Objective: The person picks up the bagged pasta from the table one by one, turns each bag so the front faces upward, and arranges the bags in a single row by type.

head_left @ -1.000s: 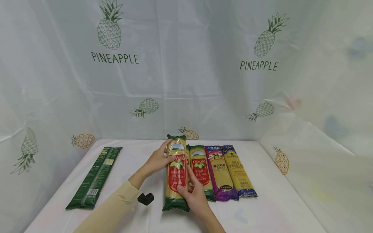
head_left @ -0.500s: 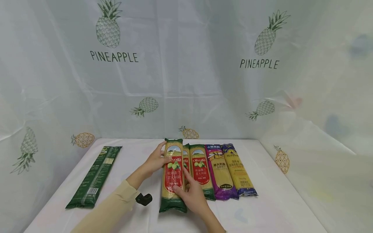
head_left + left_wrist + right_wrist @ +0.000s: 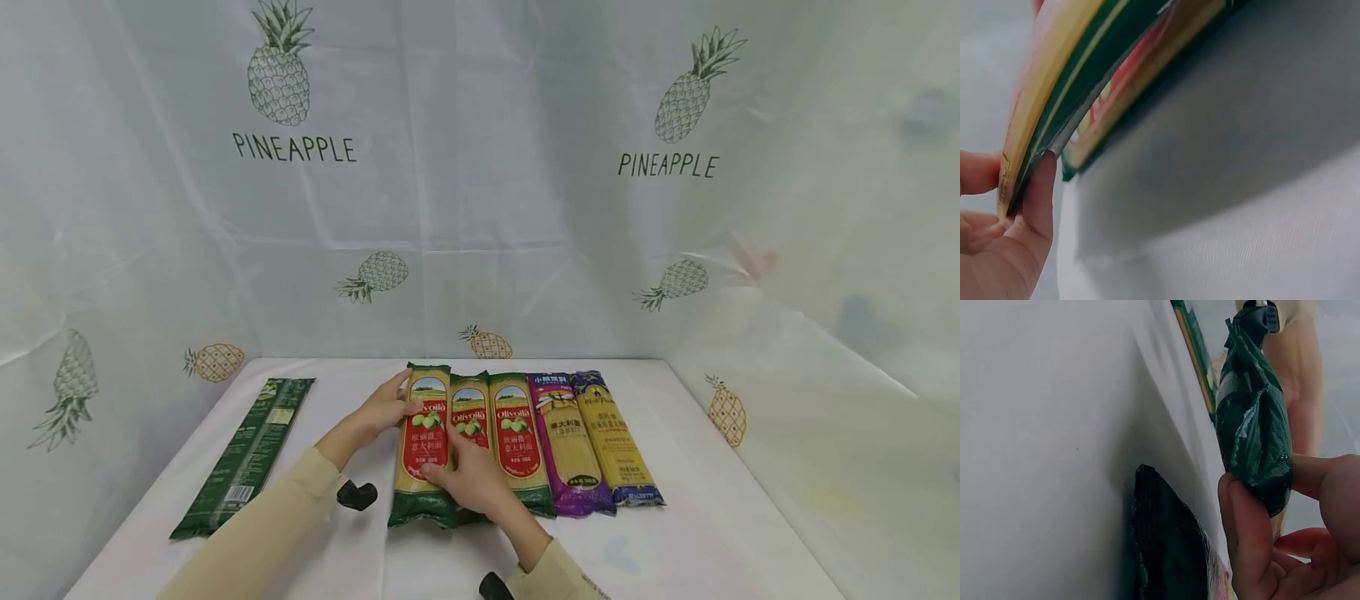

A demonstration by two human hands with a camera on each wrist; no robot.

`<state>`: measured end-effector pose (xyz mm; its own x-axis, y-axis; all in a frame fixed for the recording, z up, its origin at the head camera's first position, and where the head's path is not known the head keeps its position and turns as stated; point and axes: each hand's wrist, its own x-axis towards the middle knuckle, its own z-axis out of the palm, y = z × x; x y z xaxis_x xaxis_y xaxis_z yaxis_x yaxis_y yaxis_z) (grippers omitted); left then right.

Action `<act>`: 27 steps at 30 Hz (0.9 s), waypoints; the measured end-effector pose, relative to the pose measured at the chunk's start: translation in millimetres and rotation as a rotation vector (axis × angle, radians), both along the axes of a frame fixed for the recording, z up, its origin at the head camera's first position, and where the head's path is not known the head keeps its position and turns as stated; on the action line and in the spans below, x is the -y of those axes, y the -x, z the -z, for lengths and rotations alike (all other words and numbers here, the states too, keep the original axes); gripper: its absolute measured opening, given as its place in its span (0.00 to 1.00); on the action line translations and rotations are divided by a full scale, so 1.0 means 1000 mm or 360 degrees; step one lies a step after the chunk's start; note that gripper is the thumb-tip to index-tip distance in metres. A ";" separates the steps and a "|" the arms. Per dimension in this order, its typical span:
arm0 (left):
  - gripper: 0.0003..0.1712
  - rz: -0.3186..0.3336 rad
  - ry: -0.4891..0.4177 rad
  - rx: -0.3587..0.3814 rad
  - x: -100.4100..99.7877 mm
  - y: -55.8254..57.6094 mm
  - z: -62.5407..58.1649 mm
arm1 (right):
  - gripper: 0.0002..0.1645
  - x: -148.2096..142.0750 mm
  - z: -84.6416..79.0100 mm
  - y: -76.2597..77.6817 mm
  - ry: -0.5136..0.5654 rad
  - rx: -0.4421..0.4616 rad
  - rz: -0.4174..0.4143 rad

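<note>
Both hands hold a green-ended Olivoilà spaghetti packet with a red label. My left hand pinches its upper left edge; in the left wrist view, thumb and fingers grip the packet's side. My right hand grips the lower right edge, and the right wrist view shows its green end between thumb and fingers. Both wrist views show the packet raised off the cloth. Just right of it lies a second Olivoilà packet, partly hidden by my right hand. A third such packet lies beside that.
Further right lie a purple pasta packet and a yellow-and-blue spaghetti packet, side by side. A dark green packet lies apart at the left, its barcode side up. A pineapple-print curtain hangs behind the white table.
Both hands have moved the held packet left and lowered it. The second Olivoilà packet, mostly covered before, now shows more. The other packets stay put.
</note>
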<state>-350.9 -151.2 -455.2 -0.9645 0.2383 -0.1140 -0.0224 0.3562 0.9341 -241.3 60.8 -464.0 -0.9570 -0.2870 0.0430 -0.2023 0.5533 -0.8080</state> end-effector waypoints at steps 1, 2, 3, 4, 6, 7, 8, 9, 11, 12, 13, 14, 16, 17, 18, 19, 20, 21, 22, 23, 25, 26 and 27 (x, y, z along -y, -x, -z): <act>0.47 0.0009 0.0005 0.0005 0.001 0.001 0.000 | 0.53 0.002 0.000 0.002 -0.0008 0.0027 -0.0003; 0.47 0.0015 0.0014 0.0011 0.002 0.003 0.001 | 0.53 0.004 0.000 0.005 -0.0028 0.0037 -0.0005; 0.47 0.0023 0.0016 0.0018 0.003 0.004 0.002 | 0.53 0.005 -0.001 0.007 -0.0041 0.0051 -0.0004; 0.47 0.0021 0.0021 0.0027 0.004 0.005 0.003 | 0.53 0.007 0.000 0.009 -0.0055 0.0066 -0.0003; 0.47 0.0014 0.0034 0.0043 0.005 0.008 0.007 | 0.53 0.010 0.001 0.013 -0.0089 0.0068 -0.0005; 0.47 0.0017 0.0051 0.0042 0.005 0.010 0.009 | 0.52 0.012 0.001 0.014 -0.0104 0.0071 -0.0007; 0.47 0.0013 0.0064 0.0047 0.005 0.011 0.011 | 0.52 0.013 0.002 0.016 -0.0121 0.0072 -0.0008; 0.47 0.0014 0.0076 0.0051 0.006 0.012 0.013 | 0.52 0.015 0.003 0.017 -0.0141 0.0071 -0.0010; 0.46 0.0015 0.0091 0.0063 0.006 0.014 0.016 | 0.51 0.018 0.004 0.019 -0.0189 0.0053 -0.0014; 0.47 0.0020 0.0097 0.0063 0.007 0.014 0.018 | 0.51 0.019 0.005 0.020 -0.0205 0.0048 -0.0014; 0.47 0.0025 0.0101 0.0065 0.007 0.015 0.020 | 0.51 0.021 0.005 0.020 -0.0239 0.0030 -0.0015; 0.47 0.0026 0.0098 0.0071 0.008 0.016 0.021 | 0.51 0.022 0.006 0.021 -0.0265 0.0017 -0.0014; 0.47 0.0041 0.0104 0.0068 0.008 0.017 0.024 | 0.51 0.024 0.007 0.022 -0.0324 -0.0010 -0.0016; 0.47 0.0047 0.0111 0.0064 0.009 0.018 0.025 | 0.51 0.025 0.008 0.023 -0.0349 -0.0017 -0.0016; 0.47 0.0055 0.0125 0.0053 0.009 0.020 0.026 | 0.51 0.026 0.008 0.023 -0.0367 -0.0020 -0.0017; 0.46 0.0068 0.0148 0.0037 0.009 0.020 0.027 | 0.51 0.026 0.010 0.023 -0.0383 -0.0022 -0.0016; 0.47 0.0076 0.0189 0.0011 0.009 0.022 0.027 | 0.52 0.026 0.011 0.024 -0.0379 -0.0013 -0.0017; 0.47 0.0080 0.0226 -0.0009 0.009 0.023 0.027 | 0.52 0.026 0.012 0.025 -0.0374 -0.0002 -0.0019; 0.47 0.0081 0.0267 -0.0029 0.009 0.023 0.027 | 0.52 0.026 0.013 0.025 -0.0364 0.0005 -0.0021; 0.47 0.0081 0.0317 -0.0053 0.008 0.024 0.027 | 0.52 0.025 0.015 0.026 -0.0349 0.0021 -0.0024; 0.48 0.0087 0.0410 -0.0096 0.008 0.025 0.027 | 0.51 0.024 0.017 0.028 -0.0296 0.0046 -0.0042; 0.48 0.0087 0.0445 -0.0107 0.008 0.025 0.027 | 0.51 0.022 0.017 0.029 -0.0279 0.0062 -0.0053; 0.48 0.0091 0.0461 -0.0104 0.008 0.025 0.027 | 0.51 0.021 0.017 0.030 -0.0266 0.0077 -0.0062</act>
<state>-376.1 -159.4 -482.4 -0.9580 0.2591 -0.1232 0.0624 0.6071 0.7922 -270.9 39.5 -481.4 -0.9447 -0.3235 -0.0540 -0.1896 0.6731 -0.7148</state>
